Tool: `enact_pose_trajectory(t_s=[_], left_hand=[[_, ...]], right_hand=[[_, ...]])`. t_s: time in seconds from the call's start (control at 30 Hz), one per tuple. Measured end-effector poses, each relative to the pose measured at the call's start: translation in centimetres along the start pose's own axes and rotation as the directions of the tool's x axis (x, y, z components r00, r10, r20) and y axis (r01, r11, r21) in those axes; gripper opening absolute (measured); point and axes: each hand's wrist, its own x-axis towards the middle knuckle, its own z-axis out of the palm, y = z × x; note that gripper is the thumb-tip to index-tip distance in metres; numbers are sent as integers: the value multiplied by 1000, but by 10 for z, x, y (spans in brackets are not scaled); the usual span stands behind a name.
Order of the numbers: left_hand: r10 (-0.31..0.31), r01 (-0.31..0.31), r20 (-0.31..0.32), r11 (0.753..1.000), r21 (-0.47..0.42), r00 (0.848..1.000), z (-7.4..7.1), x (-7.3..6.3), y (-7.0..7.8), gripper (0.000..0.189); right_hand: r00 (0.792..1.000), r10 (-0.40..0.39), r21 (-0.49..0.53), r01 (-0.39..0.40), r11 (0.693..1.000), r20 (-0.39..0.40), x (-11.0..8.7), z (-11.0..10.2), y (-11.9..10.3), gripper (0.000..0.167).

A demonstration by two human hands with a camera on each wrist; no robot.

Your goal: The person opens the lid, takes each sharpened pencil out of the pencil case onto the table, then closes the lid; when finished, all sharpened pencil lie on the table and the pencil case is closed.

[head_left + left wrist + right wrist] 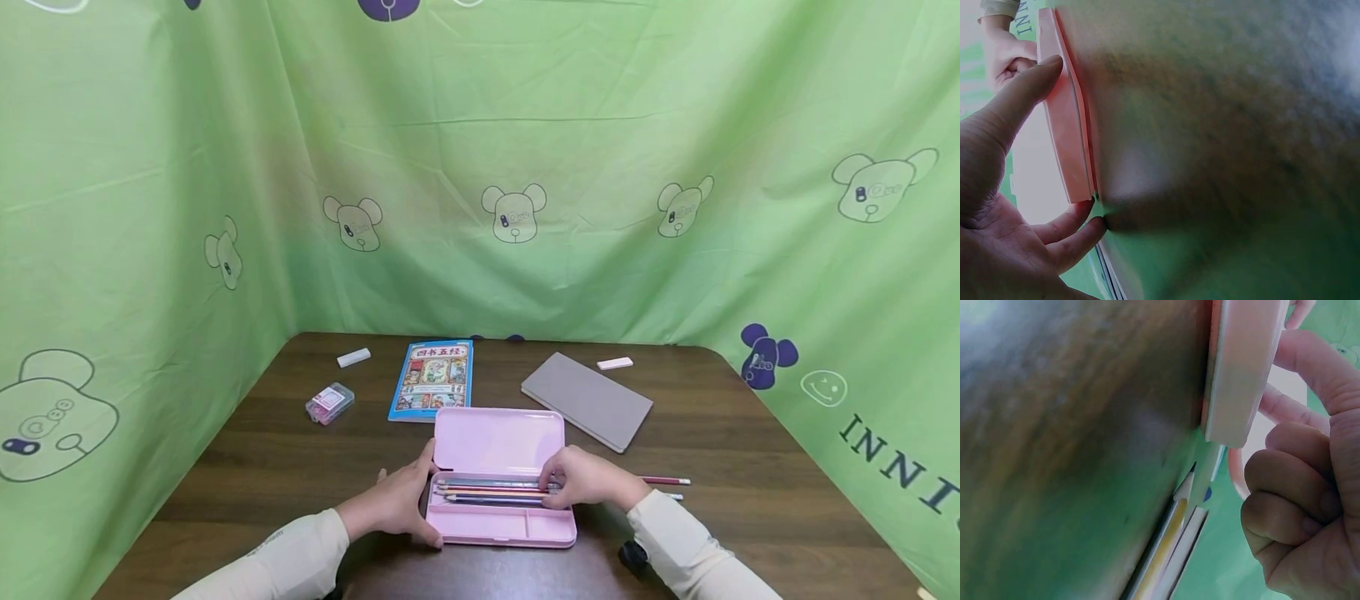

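Note:
A pink pencil case [501, 527] lies with its lid [498, 440] raised. Several pencils [491, 492] lie in its back compartment. My left hand [397, 500] holds the case's left end, thumb at the front corner and fingers toward the back. In the left wrist view that thumb presses the pink side wall. My right hand [588, 479] reaches over the right end, its thumb and index finger pinching at the pencils' right ends. In the right wrist view the other fingers are curled, and the fingertips are partly hidden behind the case wall.
More pencils [675, 481] lie right of the case, partly behind my right hand. Behind it are a blue comic-style book [431, 379] and a grey notebook [588, 400]. A small clear box [330, 404] and a white eraser [354, 357] lie left; a pink-white eraser [615, 363] lies back right.

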Motion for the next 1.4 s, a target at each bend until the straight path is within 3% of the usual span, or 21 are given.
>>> enact_pose_trajectory(t_s=[0.27, 0.47, 0.7, 0.83, 0.97, 1.1, 1.4], left_hand=[[-2, 2, 3, 1000, 4, 1000, 0, 1, -1, 129], [-2, 2, 5, 1000, 2, 1000, 1, 1, -1, 129], [3, -3, 0, 1000, -7, 1000, 0, 1, 0, 130], [7, -7, -1, 1000, -7, 1000, -1, 1, 0, 130], [-4, 4, 2, 1000, -8, 1000, 0, 1, 0, 129], [-12, 12, 2, 1000, -6, 1000, 0, 0, 1, 129], [5, -5, -1, 1000, -15, 1000, -1, -2, 1, 130]], right_hand=[[1000, 17, -95, -17, 995, -1, 0, -1, -3, 6], [1000, -4, 33, 5, 999, -29, -3, -4, 2, 4], [992, -62, 183, 82, 980, -113, -7, -11, 10, 6], [987, -72, 225, 104, 969, -145, -11, -16, 13, 6], [976, -102, 203, 141, 969, -190, -17, -20, 17, 4], [974, -96, 201, 138, 970, -204, -25, -25, 22, 4], [981, -9, 199, 49, 979, -195, -48, -40, 27, 5]])
